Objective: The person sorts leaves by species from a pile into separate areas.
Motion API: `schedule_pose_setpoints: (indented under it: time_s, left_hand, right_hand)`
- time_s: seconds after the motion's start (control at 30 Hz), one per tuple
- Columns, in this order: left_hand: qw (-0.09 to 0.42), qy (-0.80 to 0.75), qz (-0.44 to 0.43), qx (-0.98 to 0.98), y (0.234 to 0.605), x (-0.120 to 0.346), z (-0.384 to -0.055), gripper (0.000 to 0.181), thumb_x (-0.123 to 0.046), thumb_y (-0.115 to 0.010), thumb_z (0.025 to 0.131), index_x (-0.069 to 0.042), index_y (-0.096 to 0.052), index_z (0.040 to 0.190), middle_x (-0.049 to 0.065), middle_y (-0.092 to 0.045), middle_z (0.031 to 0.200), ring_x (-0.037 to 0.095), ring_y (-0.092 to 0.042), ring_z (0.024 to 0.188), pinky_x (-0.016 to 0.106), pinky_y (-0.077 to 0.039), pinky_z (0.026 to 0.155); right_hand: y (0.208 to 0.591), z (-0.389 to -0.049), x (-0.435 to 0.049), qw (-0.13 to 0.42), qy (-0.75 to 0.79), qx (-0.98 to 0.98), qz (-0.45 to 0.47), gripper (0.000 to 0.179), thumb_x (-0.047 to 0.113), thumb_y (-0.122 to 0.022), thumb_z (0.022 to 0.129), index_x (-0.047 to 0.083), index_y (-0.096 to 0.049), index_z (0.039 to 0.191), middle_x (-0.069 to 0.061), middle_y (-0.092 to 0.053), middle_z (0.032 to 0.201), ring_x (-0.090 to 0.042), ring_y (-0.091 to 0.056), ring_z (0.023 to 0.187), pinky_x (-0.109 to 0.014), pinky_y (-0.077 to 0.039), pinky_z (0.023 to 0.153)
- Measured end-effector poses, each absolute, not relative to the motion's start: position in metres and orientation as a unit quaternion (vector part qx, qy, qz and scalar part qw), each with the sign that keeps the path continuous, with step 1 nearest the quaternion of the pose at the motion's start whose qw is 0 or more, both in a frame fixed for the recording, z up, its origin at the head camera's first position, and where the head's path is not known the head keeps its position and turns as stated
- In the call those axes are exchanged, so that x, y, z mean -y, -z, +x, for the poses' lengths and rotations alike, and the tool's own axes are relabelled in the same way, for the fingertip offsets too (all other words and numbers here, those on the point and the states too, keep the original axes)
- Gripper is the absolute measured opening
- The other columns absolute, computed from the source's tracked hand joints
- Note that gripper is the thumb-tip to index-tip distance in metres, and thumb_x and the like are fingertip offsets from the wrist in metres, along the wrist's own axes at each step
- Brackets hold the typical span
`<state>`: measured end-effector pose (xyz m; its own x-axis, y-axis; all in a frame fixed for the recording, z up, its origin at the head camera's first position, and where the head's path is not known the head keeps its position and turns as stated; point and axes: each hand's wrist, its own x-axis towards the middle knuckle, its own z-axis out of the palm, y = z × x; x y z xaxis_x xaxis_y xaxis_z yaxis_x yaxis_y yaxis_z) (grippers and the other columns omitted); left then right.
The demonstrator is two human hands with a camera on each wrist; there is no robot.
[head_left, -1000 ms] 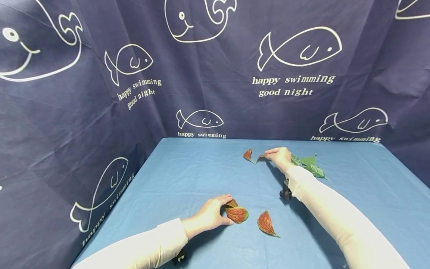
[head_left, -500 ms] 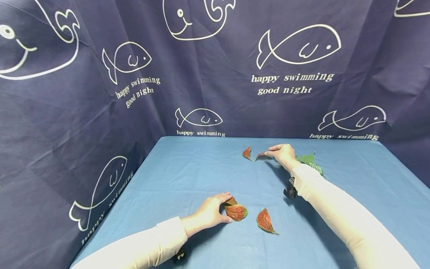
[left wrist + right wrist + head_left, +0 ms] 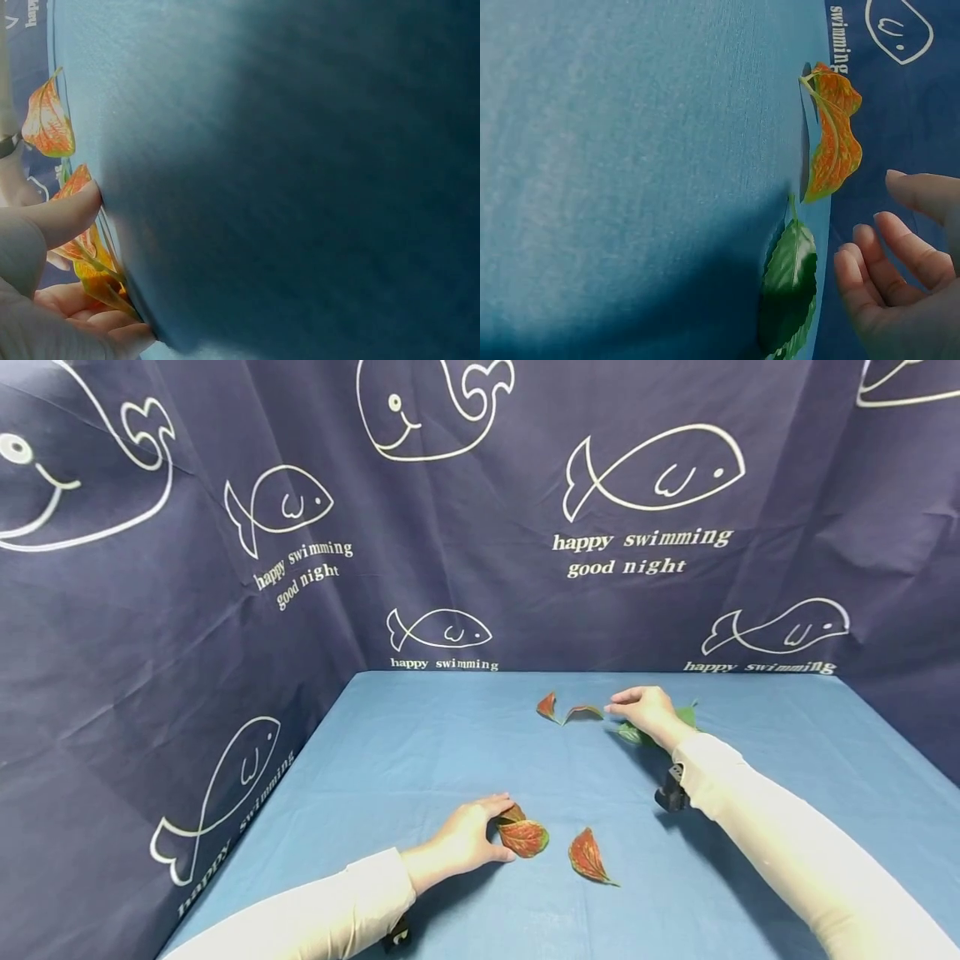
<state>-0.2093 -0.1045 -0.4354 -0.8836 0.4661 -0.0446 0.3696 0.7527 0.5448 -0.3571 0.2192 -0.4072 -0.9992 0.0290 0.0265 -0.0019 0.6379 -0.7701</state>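
Observation:
Near the front, my left hand [image 3: 468, 839] rests on the table with its thumb and fingers spread at either side of two red-and-green leaves [image 3: 525, 838]. The left wrist view has its thumb [image 3: 71, 214] in front of these leaves, which lie partly hidden. At the back, my right hand [image 3: 647, 712] hovers just right of a curved red leaf [image 3: 583, 711], with a gap between. In the right wrist view its fingers [image 3: 896, 274] are loosely bent with nothing between them. Green leaves [image 3: 632, 733] lie under and beside this hand, partly covered by it.
Another red leaf [image 3: 547, 705] lies at the back, its stem close to the curved leaf's. A single red leaf [image 3: 587, 856] lies right of my left hand. Blue cloth [image 3: 420, 743] covers the table; dark fish-print curtains [image 3: 465, 568] stand behind and at the left.
My right hand has let go of the curved red leaf and drawn back to the right, leaving it beside the other red leaf. The left hand stays by its leaves.

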Motion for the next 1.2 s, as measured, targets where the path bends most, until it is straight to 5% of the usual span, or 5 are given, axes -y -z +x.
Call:
schedule_pose_setpoints:
  time_s: [0.47, 0.8, 1.03, 1.2]
  left_hand:
    - [0.099, -0.280, 0.217, -0.930, 0.435, 0.104, -0.208, 0.072, -0.022, -0.083, 0.076, -0.006, -0.052, 0.139, 0.009, -0.048, 0.148, 0.031, -0.044, 0.136, 0.047, -0.041, 0.109]
    - [0.082, -0.282, 0.213, -0.932, 0.438, 0.106, -0.209, 0.077, -0.022, -0.084, 0.075, -0.006, -0.049, 0.142, 0.011, -0.046, 0.149, 0.033, -0.042, 0.137, 0.050, -0.040, 0.109]
    - [0.089, -0.285, 0.205, -0.932, 0.437, 0.105, -0.209, 0.077, -0.022, -0.084, 0.076, -0.008, -0.049, 0.142, 0.008, -0.044, 0.151, 0.031, -0.039, 0.140, 0.051, -0.038, 0.110]
    - [0.088, -0.283, 0.207, -0.933, 0.435, 0.105, -0.208, 0.077, -0.022, -0.084, 0.075, -0.007, -0.049, 0.142, 0.009, -0.045, 0.150, 0.032, -0.041, 0.138, 0.050, -0.039, 0.109]
  right_hand:
    - [0.404, -0.342, -0.220, 0.005, -0.422, 0.906, 0.019, 0.041, 0.023, -0.069, 0.089, -0.003, -0.065, 0.121, -0.019, -0.069, 0.114, -0.036, -0.062, 0.107, -0.043, -0.052, 0.091]
    - [0.403, -0.331, -0.213, -0.003, -0.436, 0.899, 0.040, 0.037, 0.018, -0.071, 0.087, -0.004, -0.067, 0.117, -0.016, -0.073, 0.106, -0.022, -0.068, 0.085, -0.023, -0.051, 0.069]
    - [0.402, -0.316, -0.207, -0.020, -0.467, 0.881, 0.078, 0.036, 0.019, -0.073, 0.085, -0.004, -0.069, 0.112, -0.005, -0.074, 0.092, -0.021, -0.069, 0.080, -0.030, -0.056, 0.070]
    - [0.405, -0.302, -0.202, -0.051, -0.474, 0.876, 0.075, 0.038, 0.018, -0.072, 0.086, -0.005, -0.067, 0.115, -0.010, -0.074, 0.099, -0.021, -0.069, 0.084, -0.039, -0.057, 0.079]
